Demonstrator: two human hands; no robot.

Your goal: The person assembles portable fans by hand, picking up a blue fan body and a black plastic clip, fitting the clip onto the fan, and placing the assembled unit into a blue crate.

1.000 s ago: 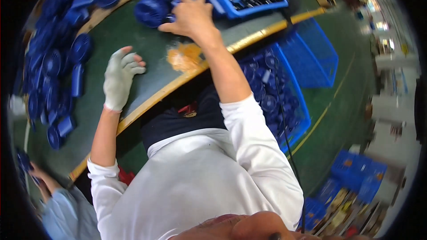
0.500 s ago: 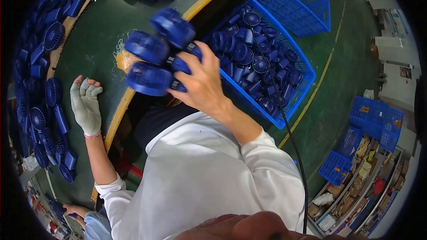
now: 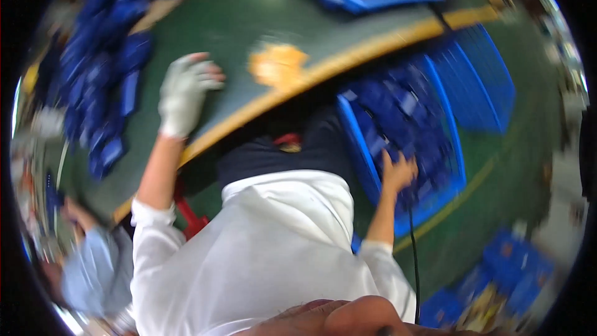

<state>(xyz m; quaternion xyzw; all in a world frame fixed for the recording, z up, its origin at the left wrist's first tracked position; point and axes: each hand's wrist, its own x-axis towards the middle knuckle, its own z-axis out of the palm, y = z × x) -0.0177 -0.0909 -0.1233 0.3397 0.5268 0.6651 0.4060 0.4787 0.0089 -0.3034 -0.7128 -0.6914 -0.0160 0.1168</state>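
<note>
My left hand (image 3: 185,94), in a white glove with bare fingertips, rests over the green table (image 3: 230,25), its fingers loosely bent and nothing visible in them. To its right lies a yellow-orange lump (image 3: 278,66) near the table's yellow edge. My bare right hand (image 3: 399,173) reaches over a blue plastic crate (image 3: 459,149) beside the table. Its fingers are spread, just above or touching the heap of blue handheld fans (image 3: 404,109) inside; blur hides which. No fan shows in its grip.
Many blue fans (image 3: 93,87) are piled on the table's left. A blue tray (image 3: 385,0) with dark parts stands at the far side. Another blue crate (image 3: 479,81) adjoins the full one. A black cable (image 3: 415,261) hangs at right. A co-worker's sleeve (image 3: 96,267) shows lower left.
My right hand has moved right and down from the table to the crate, letting go of several blue fans. The view has swung, so the table appears shifted right. My left hand stays empty.
</note>
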